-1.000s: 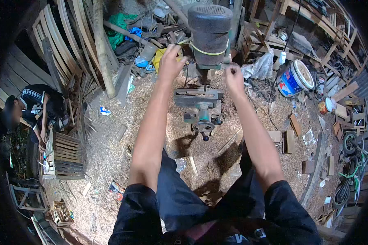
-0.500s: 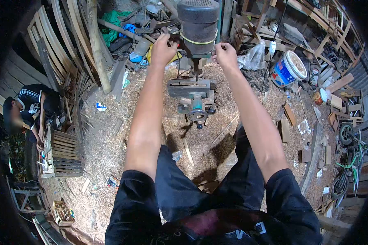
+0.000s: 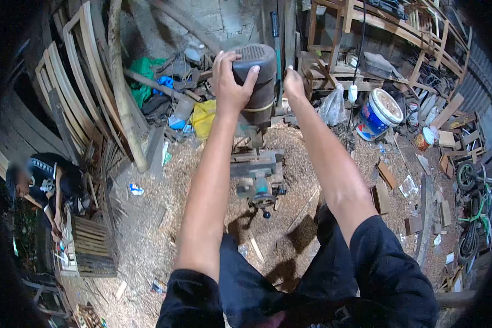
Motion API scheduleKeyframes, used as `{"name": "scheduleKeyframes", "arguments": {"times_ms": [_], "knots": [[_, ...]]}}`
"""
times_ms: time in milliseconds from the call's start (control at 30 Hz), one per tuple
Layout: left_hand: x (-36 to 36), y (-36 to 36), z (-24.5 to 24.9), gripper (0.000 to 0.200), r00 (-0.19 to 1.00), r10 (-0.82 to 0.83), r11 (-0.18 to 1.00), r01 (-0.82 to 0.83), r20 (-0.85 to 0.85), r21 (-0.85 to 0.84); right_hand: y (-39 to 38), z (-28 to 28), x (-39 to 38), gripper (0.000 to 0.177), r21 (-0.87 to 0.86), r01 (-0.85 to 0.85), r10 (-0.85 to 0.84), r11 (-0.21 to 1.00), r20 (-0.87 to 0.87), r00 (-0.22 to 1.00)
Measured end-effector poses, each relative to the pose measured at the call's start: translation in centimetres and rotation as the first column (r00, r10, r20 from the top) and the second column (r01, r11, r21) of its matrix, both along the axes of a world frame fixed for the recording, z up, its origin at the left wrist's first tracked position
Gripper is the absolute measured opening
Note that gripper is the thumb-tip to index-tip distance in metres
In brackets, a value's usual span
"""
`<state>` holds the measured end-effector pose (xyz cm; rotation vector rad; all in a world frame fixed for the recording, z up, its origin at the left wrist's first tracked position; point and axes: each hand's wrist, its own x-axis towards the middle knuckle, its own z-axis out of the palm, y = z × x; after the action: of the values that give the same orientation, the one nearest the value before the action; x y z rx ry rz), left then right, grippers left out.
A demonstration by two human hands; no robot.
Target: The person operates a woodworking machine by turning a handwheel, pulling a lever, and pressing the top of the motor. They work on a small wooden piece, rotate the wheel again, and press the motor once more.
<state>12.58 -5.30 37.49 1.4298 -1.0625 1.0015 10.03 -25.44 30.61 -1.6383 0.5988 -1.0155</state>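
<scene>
A dark cylindrical motor housing (image 3: 259,90) with a vented top and a yellow band stands at the upper centre. My left hand (image 3: 232,82) lies spread on its left side and top edge, thumb apart from the fingers. Just right of the housing is my right hand (image 3: 293,86), near a teal upright post (image 3: 279,68); its fingers are largely hidden behind the hand. Below the housing sits a metal vise (image 3: 257,164) with a round handwheel (image 3: 263,200) at its front.
Wood shavings (image 3: 147,218) cover the floor. Another person (image 3: 52,183) bends over a slatted crate (image 3: 95,246) at left. A wooden pole (image 3: 123,93) stands at left; a paint bucket (image 3: 380,115), wood scraps and a small bicycle (image 3: 475,216) are at right.
My left hand has moved up and right onto the motor housing. My right hand has risen slightly beside it. The view has tilted upward, showing more of the back wall.
</scene>
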Motion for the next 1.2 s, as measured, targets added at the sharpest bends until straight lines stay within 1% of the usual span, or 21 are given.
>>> {"name": "scheduleKeyframes", "arguments": {"times_ms": [67, 100, 133, 200, 267, 300, 333, 400, 433, 467, 500, 567, 633, 667, 700, 767, 867, 967, 1100, 1133, 1200], "knots": [[-0.1, -0.6, 0.0, 0.043, 1.000, 0.023, 1.000, -0.023, -0.015, -0.014, -1.3, -0.2, 1.3, 0.069, -0.053, -0.085, 0.087, 0.995, 0.033, 0.996], [-0.1, -0.7, -0.1, 0.042, 0.999, 0.038, 0.999, -0.039, -0.026, -0.021, -3.5, -1.3, 3.9, 0.079, 0.035, -0.138, 0.138, 0.990, 0.006, 0.990], [-0.2, -0.6, 0.1, 0.041, 1.000, 0.021, 0.999, -0.022, -0.015, -0.030, -5.4, -2.1, 5.6, 0.086, 0.136, -0.260, 0.272, 0.956, -0.076, 0.959], [0.0, -0.4, 0.2, 0.040, 1.000, -0.011, 0.999, 0.011, -0.005, -0.030, -7.6, -1.1, 7.8, 0.100, 0.236, -0.346, 0.383, 0.908, -0.132, 0.914], [-0.3, -0.3, 0.3, 0.039, 1.000, -0.005, 1.000, 0.005, -0.019, -0.030, -8.2, 1.4, 9.4, 0.111, 0.212, -0.305, 0.334, 0.928, -0.118, 0.935], [-0.3, -0.2, 0.3, 0.040, 1.000, -0.021, 0.999, 0.020, -0.011, -0.028, -6.4, 5.9, 7.3, 0.120, 0.118, -0.229, 0.248, 0.966, -0.183, 0.951], [-0.1, -0.2, 0.4, 0.040, 0.999, -0.036, 0.999, 0.036, -0.004, -0.032, -7.2, 8.6, 9.0, 0.117, -0.018, -0.155, 0.152, 0.988, -0.119, 0.981], [0.0, -0.1, 0.4, 0.041, 0.998, -0.056, 0.998, 0.056, -0.022, -0.027, -4.0, 17.6, 5.8, 0.101, -0.004, -0.215, 0.214, 0.977, 0.117, 0.970], [0.1, -0.4, 0.4, 0.042, 0.998, -0.069, 0.997, 0.068, -0.007, -0.045, -4.4, 20.1, 6.3, 0.091, 0.029, -0.270, 0.258, 0.962, 0.214, 0.942], [0.2, -0.6, 0.4, 0.043, 0.997, -0.075, 0.996, 0.075, -0.005, -0.054, -7.2, 20.6, 8.8, 0.072, 0.066, -0.236, 0.227, 0.970, 0.121, 0.966], [0.4, -0.2, 0.0, 0.044, 0.997, -0.073, 0.996, 0.072, -0.009, -0.054, -6.7, 21.2, 7.6, 0.075, -0.036, -0.111, 0.109, 0.993, -0.062, 0.992], [0.3, -0.1, -0.3, 0.040, 0.997, -0.070, 0.997, 0.070, -0.014, -0.036, -6.9, 18.5, 8.4, 0.065, -0.201, 0.057, -0.055, 0.978, 0.013, 0.998], [0.3, 0.1, -0.5, 0.041, 1.000, -0.028, 1.000, 0.028, 0.000, -0.005, -2.4, 18.9, 2.6, 0.057, 0.086, -0.179, 0.174, 0.980, 0.059, 0.983], [0.0, 0.2, -0.6, 0.042, 1.000, -0.018, 1.000, 0.018, -0.014, 0.000, 0.8, 19.8, -0.9, 0.052, 0.210, -0.309, 0.291, 0.928, 0.113, 0.950], [-0.3, 0.4, -0.8, 0.043, 1.000, -0.012, 1.000, 0.012, -0.027, 0.002, -0.4, 19.2, -0.9, 0.047, 0.271, -0.524, 0.505, 0.807, 0.142, 0.851], [-0.4, 0.5, -1.2, 0.046, 0.998, -0.009, 1.000, 0.011, -0.059, 0.030, -1.8, 18.0, -0.2, 0.041, 0.169, -0.588, 0.571, 0.791, 0.143, 0.808], [-2.1, 1.3, -1.6, 0.053, 0.988, -0.016, 0.996, 0.028, -0.151, 0.080, -0.3, 16.3, -2.5, 0.039, 0.149, -0.599, 0.563, 0.787, 0.224, 0.795], [-3.8, 2.9, -1.7, 0.066, 0.966, 0.007, 0.977, 0.048, -0.257, 0.208, 3.4, 15.2, -6.6, 0.036, -0.064, -0.349, 0.355, 0.935, 0.154, 0.922], [-6.0, 5.0, -2.5, 0.071, 0.931, -0.064, 0.946, 0.171, -0.359, 0.276, 2.7, 12.8, -6.5, 0.035, -0.195, -0.285, 0.316, 0.938, 0.152, 0.936], [-6.5, 5.4, -2.8, 0.071, 0.925, -0.059, 0.933, 0.185, -0.376, 0.309, 3.6, 12.6, -7.2, 0.038, -0.119, -0.303, 0.323, 0.946, 0.229, 0.918], [-7.7, 6.3, -3.2, 0.069, 0.922, -0.040, 0.924, 0.180, -0.384, 0.336, 4.7, 12.5, -8.1, 0.038, -0.097, -0.319, 0.334, 0.943, 0.257, 0.907]]}}
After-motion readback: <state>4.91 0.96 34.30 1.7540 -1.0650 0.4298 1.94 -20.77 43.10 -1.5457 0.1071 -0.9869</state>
